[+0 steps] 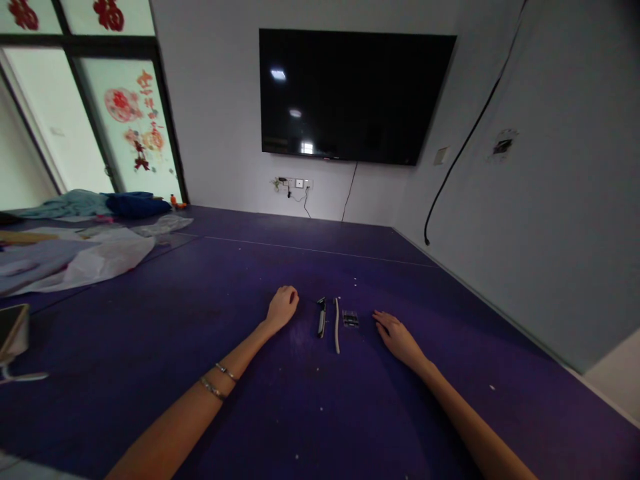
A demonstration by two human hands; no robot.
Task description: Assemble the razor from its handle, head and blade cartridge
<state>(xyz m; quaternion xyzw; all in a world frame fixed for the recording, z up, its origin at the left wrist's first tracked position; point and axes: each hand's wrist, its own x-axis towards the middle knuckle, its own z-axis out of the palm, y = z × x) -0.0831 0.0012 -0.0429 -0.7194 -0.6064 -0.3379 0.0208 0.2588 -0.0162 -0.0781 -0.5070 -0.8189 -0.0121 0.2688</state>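
My left hand [283,308] rests on the purple surface with its fingers loosely curled, and nothing shows in it. Just to its right lies a razor [321,320] with a dark head and a grey-and-black handle. Beside that is a slim, pale toothbrush-like stick [337,328], its head at the far end. A small clear pack with dark pieces inside [351,319] sits right of the stick. My right hand [399,335] lies palm down to the right of the pack, apart from it, fingers stretched out and holding nothing.
Crumpled plastic sheeting [107,257] and folded cloths [135,205] lie at the left. A pale-cased object [14,333] stands at the left edge. Behind are a wall-mounted television [355,97] and a socket strip [299,183]; a black cable [463,147] hangs at right.
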